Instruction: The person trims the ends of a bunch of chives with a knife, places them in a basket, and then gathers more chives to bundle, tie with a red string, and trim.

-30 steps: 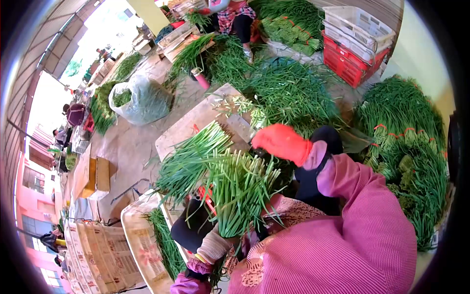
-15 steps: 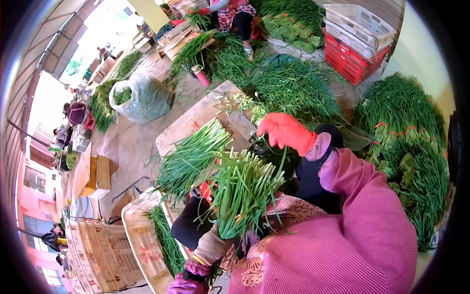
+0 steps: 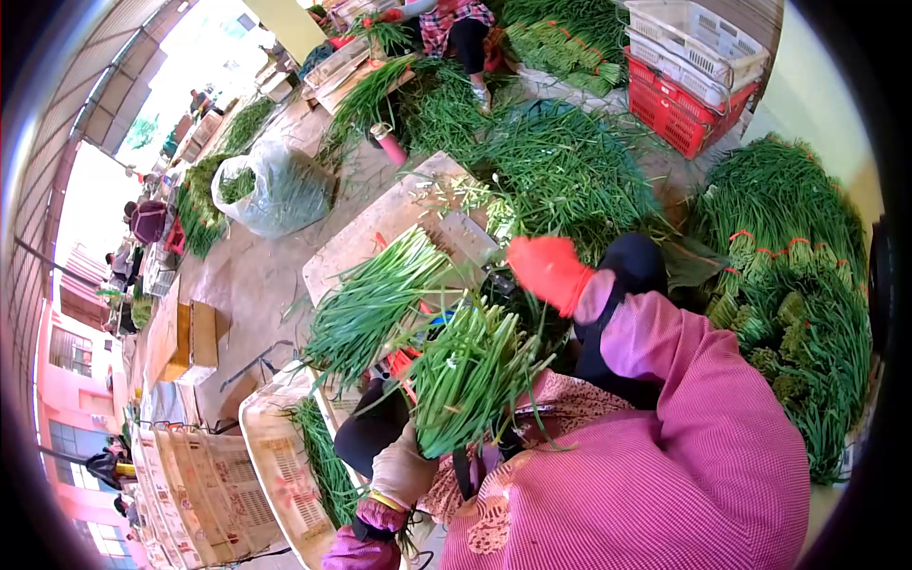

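My left hand (image 3: pixel 403 467), in a pale glove, is closed round the lower end of a bunch of green stalks (image 3: pixel 470 375) above my lap; its fingers are partly behind the leaves. My right hand (image 3: pixel 548 273), in a red-orange glove, is near the right edge of the wooden board (image 3: pixel 356 228), blurred, its fingers not clear. A cleaver-like blade (image 3: pixel 467 237) lies on the board just left of that hand. Another bunch of green stalks (image 3: pixel 380 299) rests on the board's near part, its pale ends toward the blade. Cut bits lie at the board's far end.
Loose greens (image 3: pixel 570 171) are heaped beyond the board. Tied bundles (image 3: pixel 788 237) stand at the right. Red (image 3: pixel 676 112) and white crates (image 3: pixel 698 47) are stacked behind. A plastic bag (image 3: pixel 285 195), a pink bottle (image 3: pixel 389 145) and a long crate (image 3: pixel 275 465) lie leftward. Another person sits at the top.
The bunch in my left hand has tipped lower and turned, its pale ends less visible. My right hand has shifted slightly, its fingers no longer spread out in view.
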